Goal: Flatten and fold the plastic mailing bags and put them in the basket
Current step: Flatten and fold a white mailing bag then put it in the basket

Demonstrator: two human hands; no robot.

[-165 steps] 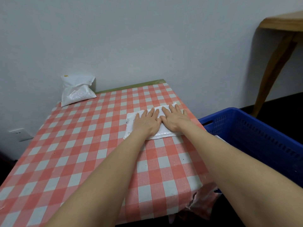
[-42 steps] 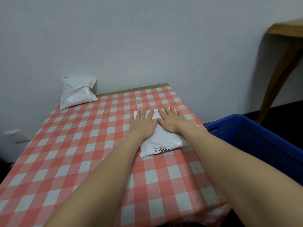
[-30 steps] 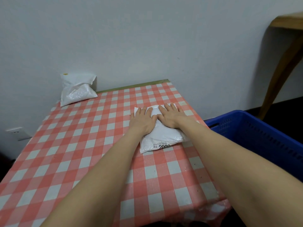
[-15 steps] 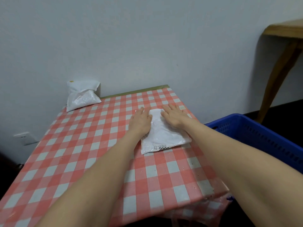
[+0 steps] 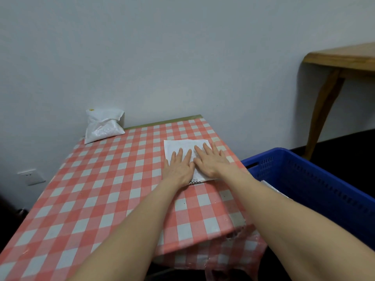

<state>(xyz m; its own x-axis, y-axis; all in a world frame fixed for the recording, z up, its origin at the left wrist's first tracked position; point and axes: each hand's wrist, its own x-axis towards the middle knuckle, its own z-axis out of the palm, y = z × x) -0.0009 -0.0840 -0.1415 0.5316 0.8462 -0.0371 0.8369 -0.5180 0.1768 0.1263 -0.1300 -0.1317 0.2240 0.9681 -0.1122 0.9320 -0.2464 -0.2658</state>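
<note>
One checked worktop; one blue basket just beside its right edge. Two white bags: a flat bag near the right edge, long axis running toward the wall, printed end nearest; a puffed bag at the far left corner. Left hand and right hand, fingers straight, press the flat bag.
</note>
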